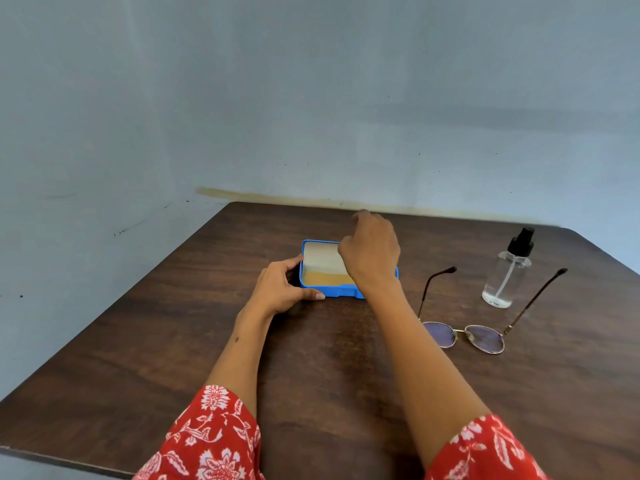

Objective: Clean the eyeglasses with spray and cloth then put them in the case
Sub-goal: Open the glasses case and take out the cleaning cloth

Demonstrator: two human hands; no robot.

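blue case (341, 292), open, mid-table, long axis left-right: left hand (280, 289) gripping its left end; right hand (372, 252) curled above the interior, contents unclear. eyeglasses (478, 332) right, nearer the right hand, beside spray bottle (507, 277).

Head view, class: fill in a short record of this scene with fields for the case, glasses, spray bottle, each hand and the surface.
case: blue case, open, mid-table
glasses: eyeglasses lying right of the case, arms unfolded, untouched
spray bottle: clear bottle with black pump, upright behind the glasses
left hand: left hand grips the case's left end
right hand: right hand above the case, fingers curled; what it holds is hidden
surface: dark wooden table
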